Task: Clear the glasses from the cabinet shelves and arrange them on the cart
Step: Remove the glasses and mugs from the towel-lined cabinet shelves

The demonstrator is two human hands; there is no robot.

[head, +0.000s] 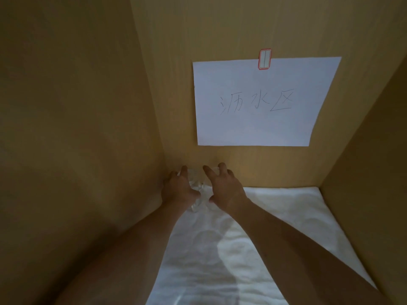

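Observation:
Both my arms reach deep into a wooden cabinet compartment, to its back left corner. My left hand (178, 188) grips a clear glass (195, 186) against the left wall, fingers curled round it. Beside it, my right hand (224, 188) is wrapped over a second clear glass (211, 204), of which only a little shows under the thumb and palm. Both glasses stand on the white cloth (275, 216) that lines the shelf. The cart is out of view.
A white paper sheet (259, 102) with handwritten characters is taped to the back wall with a red-edged label (264, 59). Wooden side walls (77, 128) close in on the left and right. The cloth shows faint round marks.

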